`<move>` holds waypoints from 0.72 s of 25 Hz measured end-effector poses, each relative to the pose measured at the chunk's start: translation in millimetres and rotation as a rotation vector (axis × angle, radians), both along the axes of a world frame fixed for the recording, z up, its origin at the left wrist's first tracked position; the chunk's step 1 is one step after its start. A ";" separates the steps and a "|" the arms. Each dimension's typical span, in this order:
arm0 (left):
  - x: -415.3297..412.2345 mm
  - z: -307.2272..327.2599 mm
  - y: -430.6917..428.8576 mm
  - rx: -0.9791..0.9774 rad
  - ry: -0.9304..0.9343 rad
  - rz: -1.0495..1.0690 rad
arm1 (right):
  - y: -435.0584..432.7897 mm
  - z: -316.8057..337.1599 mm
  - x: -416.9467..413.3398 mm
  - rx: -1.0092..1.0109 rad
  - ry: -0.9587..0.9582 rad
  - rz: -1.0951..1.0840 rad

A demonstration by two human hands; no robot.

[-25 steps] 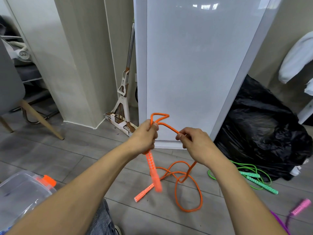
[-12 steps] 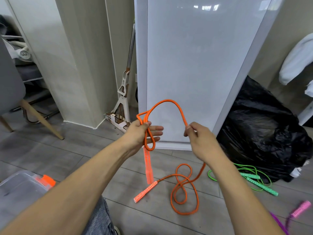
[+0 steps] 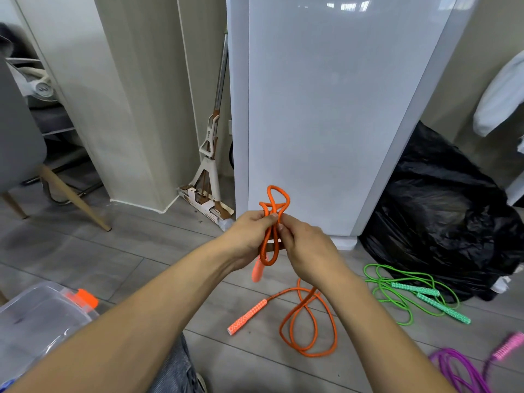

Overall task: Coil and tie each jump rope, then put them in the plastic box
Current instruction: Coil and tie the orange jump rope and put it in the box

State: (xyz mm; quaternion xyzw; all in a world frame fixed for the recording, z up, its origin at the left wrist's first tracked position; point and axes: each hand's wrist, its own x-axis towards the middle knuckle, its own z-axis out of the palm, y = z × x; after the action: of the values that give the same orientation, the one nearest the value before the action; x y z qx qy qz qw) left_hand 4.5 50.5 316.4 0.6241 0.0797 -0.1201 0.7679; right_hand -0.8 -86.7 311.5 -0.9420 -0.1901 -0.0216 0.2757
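Observation:
Both hands meet in mid-air around the orange jump rope (image 3: 309, 327). My left hand (image 3: 249, 236) holds a bundle of loops, with one orange handle hanging below it. My right hand (image 3: 304, 245) pinches the rope against that bundle, and small loops stick up above the fingers. The rest of the rope and its other handle lie on the floor below. A green jump rope (image 3: 408, 293) lies loose to the right. A purple rope with a pink handle (image 3: 465, 370) lies at the bottom right. The clear plastic box (image 3: 39, 321) with an orange latch sits at the bottom left.
A tall white panel (image 3: 326, 109) stands straight ahead. A full black bag (image 3: 442, 222) sits to its right, a mop (image 3: 211, 165) leans to its left. Chair legs (image 3: 73, 199) stand at the far left. My knee (image 3: 175, 373) shows at the bottom edge.
My right hand has come left and joined my left hand, laying the big loop onto the bundle. More rope has left the floor pile, which is now smaller.

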 end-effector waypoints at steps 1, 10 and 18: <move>-1.6 0.6 0.1 0.002 0.004 -0.010 | -0.2 -1.9 0.0 -0.028 -0.001 0.011; 28.2 1.1 25.4 -0.290 -0.051 0.422 | -3.5 -2.1 3.7 -0.009 0.224 0.149; 48.1 -8.3 76.8 -0.129 -0.065 0.648 | -60.9 8.1 24.5 -0.113 0.464 0.045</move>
State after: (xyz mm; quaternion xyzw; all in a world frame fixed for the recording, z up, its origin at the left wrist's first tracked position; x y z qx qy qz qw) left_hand 52.6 127.3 308.1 0.5199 0.2420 0.1457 0.8062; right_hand 23.7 -147.6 319.6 -0.9312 -0.1435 0.2122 0.2593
